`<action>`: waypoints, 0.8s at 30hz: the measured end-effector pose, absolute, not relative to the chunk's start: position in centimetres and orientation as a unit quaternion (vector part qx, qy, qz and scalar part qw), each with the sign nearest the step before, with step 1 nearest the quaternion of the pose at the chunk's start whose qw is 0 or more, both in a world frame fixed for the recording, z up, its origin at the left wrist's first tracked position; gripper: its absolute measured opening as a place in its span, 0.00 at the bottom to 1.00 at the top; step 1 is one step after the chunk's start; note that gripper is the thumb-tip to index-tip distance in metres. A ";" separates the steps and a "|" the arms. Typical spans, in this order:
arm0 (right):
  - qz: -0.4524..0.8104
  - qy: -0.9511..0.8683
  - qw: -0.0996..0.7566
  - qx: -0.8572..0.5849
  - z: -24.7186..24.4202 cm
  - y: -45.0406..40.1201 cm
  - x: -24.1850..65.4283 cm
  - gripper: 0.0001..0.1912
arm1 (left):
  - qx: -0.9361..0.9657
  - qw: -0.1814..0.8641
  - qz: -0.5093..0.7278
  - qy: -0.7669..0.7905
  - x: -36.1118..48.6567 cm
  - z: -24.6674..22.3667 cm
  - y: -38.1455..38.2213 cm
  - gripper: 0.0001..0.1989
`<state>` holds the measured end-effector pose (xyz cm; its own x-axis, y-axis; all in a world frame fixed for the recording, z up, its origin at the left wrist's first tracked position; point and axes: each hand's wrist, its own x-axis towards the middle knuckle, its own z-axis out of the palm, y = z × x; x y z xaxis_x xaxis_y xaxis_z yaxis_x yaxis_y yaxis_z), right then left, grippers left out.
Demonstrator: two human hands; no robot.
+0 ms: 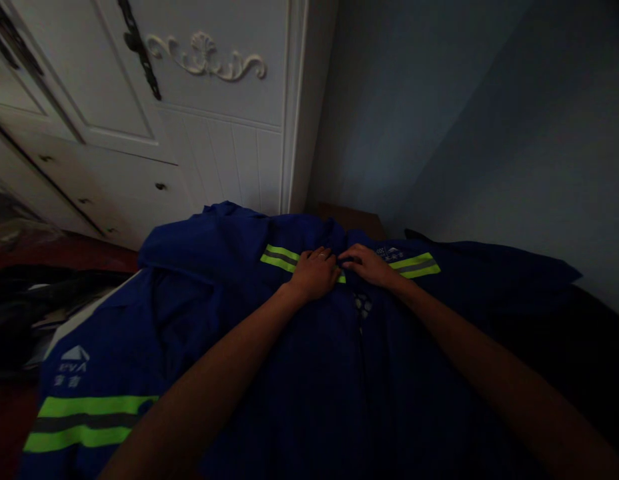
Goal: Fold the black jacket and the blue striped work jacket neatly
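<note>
Forearms (224, 373) apart, jacket edges (352, 363) between

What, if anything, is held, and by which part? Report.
The left hand lies over the chest stripe of the blue jacket, the right hand by its front opening; whether either grips it cannot be told.
</note>
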<state>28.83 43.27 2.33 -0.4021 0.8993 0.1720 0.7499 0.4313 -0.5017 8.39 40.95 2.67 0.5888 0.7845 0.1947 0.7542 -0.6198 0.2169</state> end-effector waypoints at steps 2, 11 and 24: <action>0.210 -0.812 0.230 -0.494 2.6 43.2 29.1 0.10 | 0.889 0.054 0.138 0.434 8.4 2.6 41.0 0.22; 0.214 -0.774 0.333 -0.493 2.5 42.5 28.8 0.06 | 0.889 0.054 0.142 0.431 8.4 2.8 40.8 0.20; 0.225 -0.780 0.145 -0.566 4.5 46.1 27.5 0.10 | 0.887 0.050 0.150 0.434 8.4 2.7 40.9 0.21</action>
<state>27.52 46.05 4.48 -0.3180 0.9476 -0.0289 0.8171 0.2585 -0.5154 8.45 40.89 2.69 0.5779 0.7850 0.2232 0.7547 -0.6182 0.2199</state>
